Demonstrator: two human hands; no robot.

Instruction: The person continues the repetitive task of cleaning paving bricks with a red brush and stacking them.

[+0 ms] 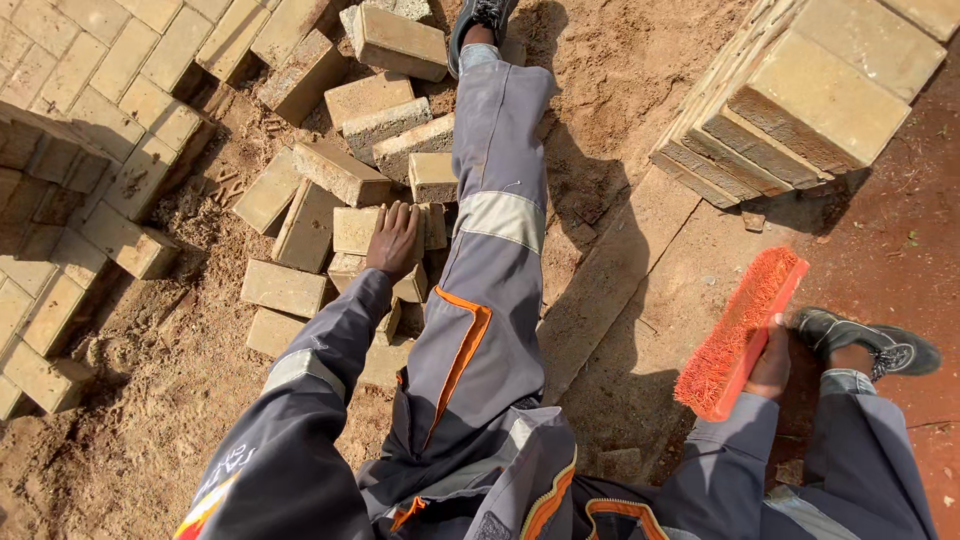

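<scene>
Hands work apart, one on each side of the person's grey trouser leg (495, 230) with its reflective band and orange trim.

Left hand (393, 240): fingers spread and laid flat on top of a tan rectangular concrete paving brick (357, 229). This brick sits in a loose heap of similar tan bricks (345, 170) on sandy ground, just beside the leg. The flat palm contact suits steadying or selecting a brick; no fingers curl under an edge, so it is not lifted.

Right hand (772, 365): closed around the back of an orange plastic hand brush with stiff orange bristles (742, 332). The brush is held clear of the ground, above the long concrete kerb strip (620, 270), bristles facing left and away from the palm, which keeps it out of the working area.

Surroundings: laid tan block paving (100, 70) at upper left, a neat stack of paving blocks (810, 100) at upper right, and a grey shoe (880, 345) on red soil beside the brush hand.
</scene>
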